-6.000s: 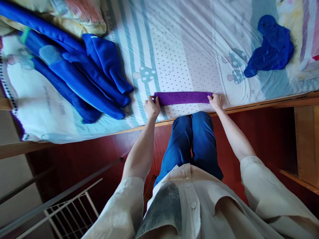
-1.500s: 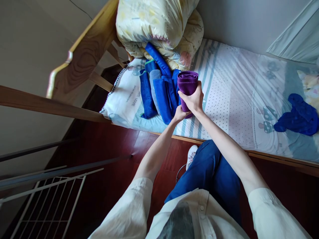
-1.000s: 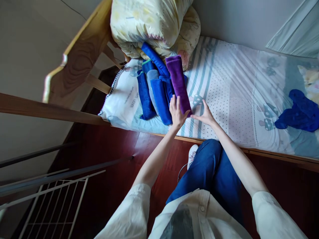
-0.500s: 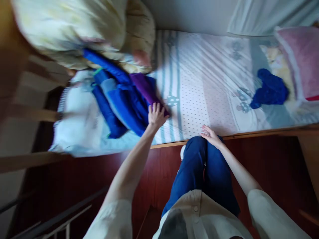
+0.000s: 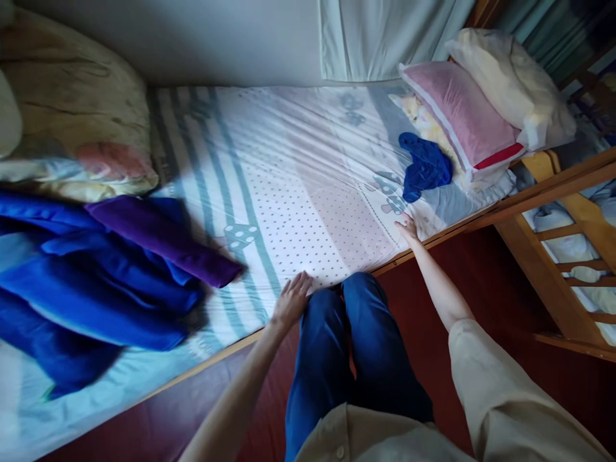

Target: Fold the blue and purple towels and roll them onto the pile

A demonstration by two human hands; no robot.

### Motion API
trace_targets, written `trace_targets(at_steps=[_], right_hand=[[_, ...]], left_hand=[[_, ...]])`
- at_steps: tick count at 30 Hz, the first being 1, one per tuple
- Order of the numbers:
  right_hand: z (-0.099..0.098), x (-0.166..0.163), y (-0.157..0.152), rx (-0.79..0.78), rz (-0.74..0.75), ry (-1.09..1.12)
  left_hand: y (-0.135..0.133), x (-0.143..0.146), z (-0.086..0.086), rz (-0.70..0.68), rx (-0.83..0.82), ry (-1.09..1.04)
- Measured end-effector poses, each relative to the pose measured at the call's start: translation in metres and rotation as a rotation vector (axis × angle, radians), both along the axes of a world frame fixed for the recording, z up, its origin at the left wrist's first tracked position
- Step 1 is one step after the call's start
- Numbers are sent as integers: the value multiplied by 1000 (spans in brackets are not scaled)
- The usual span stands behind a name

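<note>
Bordering the bed edge [image 5: 245, 341]: left hand [image 5: 291, 300]; right hand [image 5: 408, 228], near blue cloth [image 5: 426, 168].

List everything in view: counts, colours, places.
Bed: one, pale patterned, centre
Blue cloths: several, blue, bed's left end
Purple cloth: one, purple, on blue cloths
Crumpled cloth: one, blue, bed's right part
Quilt: one, cream, far left
Pillows: two, pink and cream, right
Printed cloth: one, yellowish, by pillows
Curtain: one, pale, top centre
Wall: one, grey, behind bed
Floor: one, reddish, below bed
Slatted frame: one, brown, right
Left hand: one, bare, bed's near edge
Right hand: one, bare, near crumpled cloth
Jeans: one pair, blue, bottom
Shirt: one, beige, bottom
</note>
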State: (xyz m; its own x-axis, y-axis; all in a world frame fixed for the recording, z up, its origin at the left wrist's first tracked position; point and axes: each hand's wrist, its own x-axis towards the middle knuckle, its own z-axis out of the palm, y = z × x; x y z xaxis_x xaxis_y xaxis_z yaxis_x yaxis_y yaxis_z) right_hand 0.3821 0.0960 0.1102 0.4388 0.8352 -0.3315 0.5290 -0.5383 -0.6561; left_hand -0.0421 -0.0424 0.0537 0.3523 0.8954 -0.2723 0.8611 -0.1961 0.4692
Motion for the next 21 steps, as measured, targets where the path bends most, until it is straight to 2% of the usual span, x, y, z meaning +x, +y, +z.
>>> trace_targets(at_steps=[3, 6, 10, 14, 17, 21], right_hand=[[-7, 20, 36, 23, 63, -152], [-13, 26, 63, -24, 98, -227], [-21, 24, 82, -155, 93, -300], [-25, 22, 91, -166, 100, -312], [-22, 21, 93, -101, 40, -289], [-9, 15, 78, 174, -6, -198]], left_hand=[[-16, 27, -17, 140, -25, 25], [-18, 34, -25, 234, -35, 45], [-15, 32, -26, 246, -34, 70], [-16, 30, -30, 231, -29, 93], [-16, 27, -36, 221, -27, 114], [-14, 28, -38, 222, -39, 139]])
